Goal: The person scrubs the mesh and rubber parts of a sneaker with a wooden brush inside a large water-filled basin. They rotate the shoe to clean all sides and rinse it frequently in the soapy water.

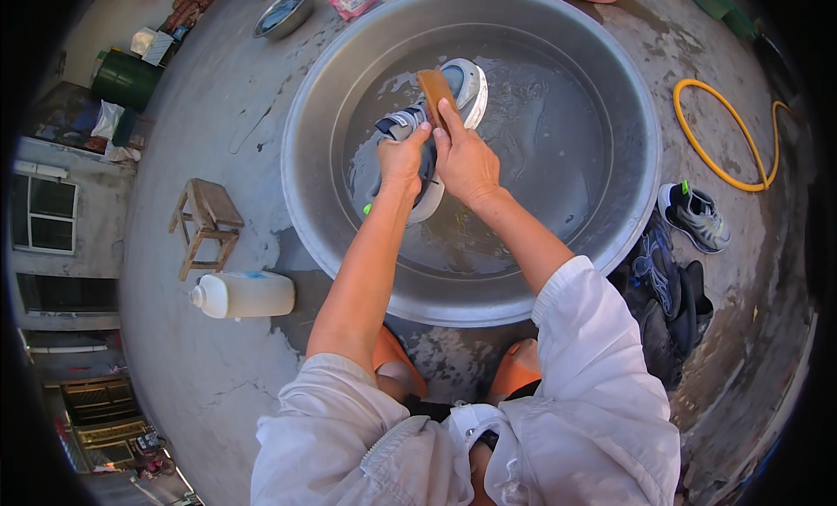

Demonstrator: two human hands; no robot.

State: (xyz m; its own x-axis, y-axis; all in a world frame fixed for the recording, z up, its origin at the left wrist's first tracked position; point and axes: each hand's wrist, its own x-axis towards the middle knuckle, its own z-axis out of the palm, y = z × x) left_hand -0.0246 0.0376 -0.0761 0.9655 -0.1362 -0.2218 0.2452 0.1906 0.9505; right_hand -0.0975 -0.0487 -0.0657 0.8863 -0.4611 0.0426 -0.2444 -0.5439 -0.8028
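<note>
A grey and white sneaker [474, 86] is held over the large metal basin [305, 214], which has shallow murky water [532, 157] in it. My left hand [402, 163] is closed around the sneaker near its laces. In my right hand [468, 163] is a wooden brush [433, 88], its handle gripped with the index finger stretched along the back. The brush lies against the sneaker's upper; its bristles are mostly hidden. The sneaker's middle is partly covered by both hands, and its heel end shows below them.
Left of the basin stand a small wooden stool [209, 214] and a white plastic jug [244, 295] lying on its side. To the right are another sneaker [695, 218], dark shoes [671, 288] and a yellow hose [697, 162]. A metal bowl [301, 20] sits beyond the rim.
</note>
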